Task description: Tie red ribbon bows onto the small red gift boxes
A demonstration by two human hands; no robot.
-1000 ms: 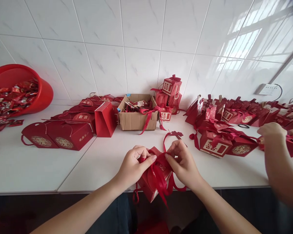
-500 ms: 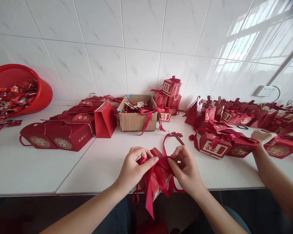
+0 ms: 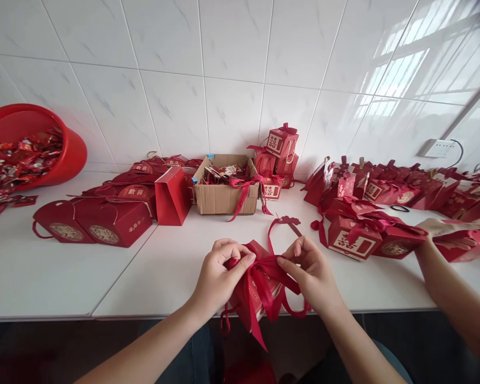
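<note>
A small red gift box (image 3: 246, 301) sits at the table's front edge below my hands, with a dark red ribbon (image 3: 262, 290) knotted in a bow on its top. Thumb and fingers of my left hand (image 3: 222, 272) pinch the bow's left side near the knot. On the other side, my right hand (image 3: 310, 272) pinches the right loop between thumb and forefinger. Ribbon tails hang down over the box's front. Behind the box lies a red cloud-shaped tag (image 3: 288, 220) beside a curl of ribbon.
An open cardboard box (image 3: 226, 200) holds red cards. Several red boxes (image 3: 116, 224) stand left, near a tipped red tub (image 3: 74, 154) of wrapped sweets. Finished boxes (image 3: 354, 240) crowd the right, where another person's hands (image 3: 444, 232) handle a red box (image 3: 466, 245). A power strip (image 3: 438, 148) hangs on the wall.
My right hand has drawn slightly to the right, and the right loop is longer. The front ribbon tail has swung right. At right, the other person's hands have shifted over their box.
</note>
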